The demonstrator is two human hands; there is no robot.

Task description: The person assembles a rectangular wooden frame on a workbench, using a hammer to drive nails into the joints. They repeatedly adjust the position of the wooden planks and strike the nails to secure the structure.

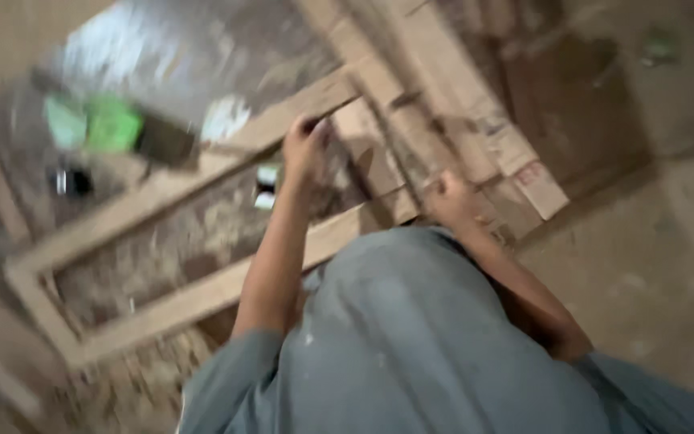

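We judge fitting underway: left hand point(307, 149) pinches the pale wooden rectangular frame point(202, 293) at its joint, right hand point(450, 201) clenched just beside; next, steady alignment.

Grey-blue garment with short sleeves (a few pale flecks on the cloth), forearms bare to each hand point(305, 145)

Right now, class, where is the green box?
In the head view, the green box lies upper left, beyond the wooden frame, well left of the left hand.
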